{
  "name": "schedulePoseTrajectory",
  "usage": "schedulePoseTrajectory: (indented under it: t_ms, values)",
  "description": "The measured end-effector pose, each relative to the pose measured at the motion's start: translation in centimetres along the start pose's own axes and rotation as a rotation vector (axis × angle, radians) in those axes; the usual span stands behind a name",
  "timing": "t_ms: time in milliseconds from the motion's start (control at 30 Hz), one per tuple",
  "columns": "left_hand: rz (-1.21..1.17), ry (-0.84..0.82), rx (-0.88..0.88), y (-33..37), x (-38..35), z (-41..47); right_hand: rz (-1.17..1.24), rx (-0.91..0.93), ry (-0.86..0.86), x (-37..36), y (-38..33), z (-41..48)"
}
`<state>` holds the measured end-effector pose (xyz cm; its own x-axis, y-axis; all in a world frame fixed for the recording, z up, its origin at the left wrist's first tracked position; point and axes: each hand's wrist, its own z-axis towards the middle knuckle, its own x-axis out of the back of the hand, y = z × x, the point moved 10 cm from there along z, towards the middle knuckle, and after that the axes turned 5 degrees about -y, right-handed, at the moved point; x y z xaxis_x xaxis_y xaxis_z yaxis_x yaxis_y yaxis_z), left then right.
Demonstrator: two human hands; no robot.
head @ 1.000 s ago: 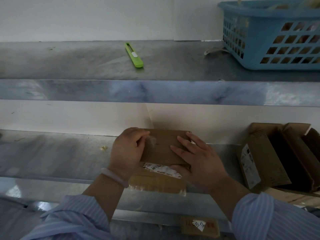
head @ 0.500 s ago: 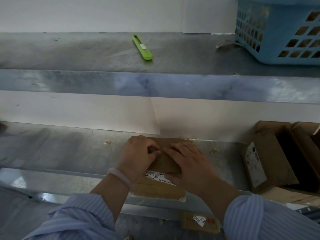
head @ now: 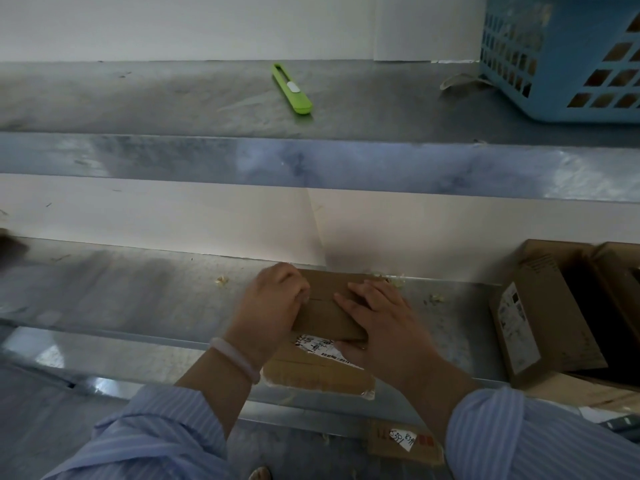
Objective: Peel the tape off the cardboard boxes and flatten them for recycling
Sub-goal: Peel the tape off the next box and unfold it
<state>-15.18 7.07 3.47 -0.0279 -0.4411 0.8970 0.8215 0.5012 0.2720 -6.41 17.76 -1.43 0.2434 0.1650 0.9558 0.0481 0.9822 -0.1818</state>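
Left hand, fingers curled, digs at the box top seam; tape pinched or not, cannot tell. Right hand, fingers straight, presses flat, steadying it.

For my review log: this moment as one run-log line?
left hand: fingers curled on small box, left end | right hand: flat on box top | green cutter: idle, upper shelf

The picture is dim and bluish-grey, and the white back wall is its brightest part. Pale smeared glare lies along the front edge of the upper shelf, strongest at its right end, and along the front-left edge of the lower shelf. A soft shadow darkens the wall behind the cardboard box. Shelf lines bow slightly, and the far left is blurred.
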Motion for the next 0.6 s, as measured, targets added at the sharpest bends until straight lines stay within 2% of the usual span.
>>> schedulePoseTrajectory:
  t_ms: [67,133,233,300,367,467,533,600]
  values:
    - [0.06,-0.047,-0.152,2.1,-1.1,-0.7,-0.004,0.003,0.01,0.0,0.0,0.0]
    - [-0.003,-0.074,-0.156,2.7,-1.8,-1.2,0.002,0.011,0.027,0.0,-0.1,-0.1]
    - [-0.244,-0.078,-0.025,1.4,-1.8,-1.2,0.005,0.018,0.039,0.0,-0.1,-0.1]
    - [-0.282,-0.081,0.042,0.5,-1.9,-1.0,0.009,0.019,0.043,-0.1,-0.1,-0.2]
    - [-0.275,-0.036,0.147,-0.6,-1.6,-1.0,0.017,0.015,0.036,-0.1,0.0,-0.2]
    - [-0.098,-0.062,0.317,-2.2,-1.9,-1.3,0.02,0.017,0.029,-0.1,0.0,-0.2]
    - [-0.031,-0.117,0.344,-2.5,-2.3,-1.2,0.013,0.028,0.038,-0.1,0.0,-0.2]
    - [-0.062,-0.135,0.329,-2.4,-2.3,-0.8,0.004,0.025,0.042,-0.1,0.0,-0.3]
